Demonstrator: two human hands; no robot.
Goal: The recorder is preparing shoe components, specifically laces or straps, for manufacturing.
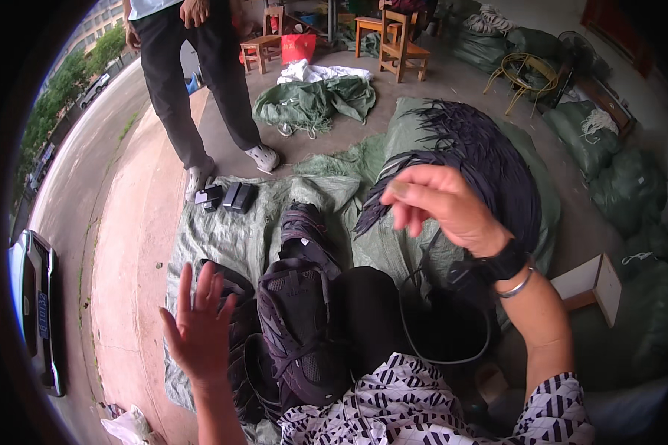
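Observation:
A dark mesh sneaker (295, 319) with dark laces lies on my lap, toe toward me. My left hand (199, 326) is raised just left of it with the fingers spread, holding nothing visible. Farther right, my right hand (441, 208) is up in the air, its fingers curled in and the thumb against them; whatever they may hold is hidden. Behind that hand spreads a large bundle of dark shoelaces (482, 148) on a green woven sack. More dark shoes (234, 285) are stacked under and beside the sneaker, and another shoe (304, 226) lies beyond it.
Two small black boxes (239, 197) rest on the green woven sheet (193, 245), near a standing person's shoes (263, 157). Stuffed green sacks (627, 189) line the right side. Wooden chairs (403, 52) stand at the back. An open white box (594, 285) is at right.

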